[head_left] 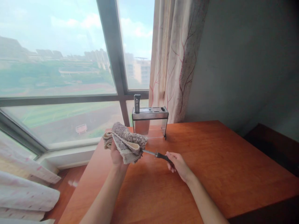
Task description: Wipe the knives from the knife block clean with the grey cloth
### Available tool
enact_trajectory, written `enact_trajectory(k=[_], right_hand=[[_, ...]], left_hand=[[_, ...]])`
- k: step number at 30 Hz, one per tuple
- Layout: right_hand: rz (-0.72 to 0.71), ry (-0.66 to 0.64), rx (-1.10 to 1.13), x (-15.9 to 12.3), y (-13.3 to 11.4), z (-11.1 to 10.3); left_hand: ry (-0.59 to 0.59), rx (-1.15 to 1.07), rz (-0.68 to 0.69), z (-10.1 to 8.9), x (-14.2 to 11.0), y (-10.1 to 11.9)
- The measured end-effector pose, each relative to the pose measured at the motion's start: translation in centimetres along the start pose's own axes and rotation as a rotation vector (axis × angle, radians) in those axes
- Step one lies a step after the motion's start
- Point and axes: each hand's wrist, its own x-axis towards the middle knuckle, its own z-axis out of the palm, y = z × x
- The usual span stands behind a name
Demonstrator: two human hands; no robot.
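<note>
My left hand [116, 155] is closed around a folded grey-brown towel [127, 140] with a pale edge, held above the table. My right hand [178, 165] grips the dark handle of a sharpening steel [161, 155]. Its thin metal rod points left into the towel, which hides the far end. Behind the towel stands a clear-sided knife block [150, 115] with a slotted metal top. One knife handle [137, 103] sticks up from its left side.
The reddish-brown wooden table [210, 168] extends to the right. A large window [58, 62] is at the left and behind. Patterned curtains [175, 56] hang behind the block, and another curtain [25, 189] is at the lower left.
</note>
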Motion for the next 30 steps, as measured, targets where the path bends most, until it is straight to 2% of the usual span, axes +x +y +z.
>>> enact_trajectory(k=[5,13,18,22,25,30], right_hand=[[-0.008,-0.009,0.015,0.0,0.1,0.0],[-0.192,0.099,-0.07,0.1,-0.2,-0.3],[-0.141,0.102,-0.011,0.1,-0.2,-0.3],[-0.088,0.131,0.018,0.2,0.2,-0.3],[-0.084,0.123,0.041,0.3,0.3,-0.4],[-0.148,0.108,0.005,0.1,0.0,-0.5]], left_hand=[[-0.033,-0.023,0.029,0.2,-0.2,0.3],[0.028,0.034,0.065,-0.8,0.7,0.5],[0.052,0.103,0.106,-2.1,1.2,0.8],[0.047,0.163,-0.019,-3.0,0.7,0.8],[0.025,0.185,-0.096,-3.0,0.2,0.7],[-0.017,0.164,-0.032,-2.3,-0.1,0.9]])
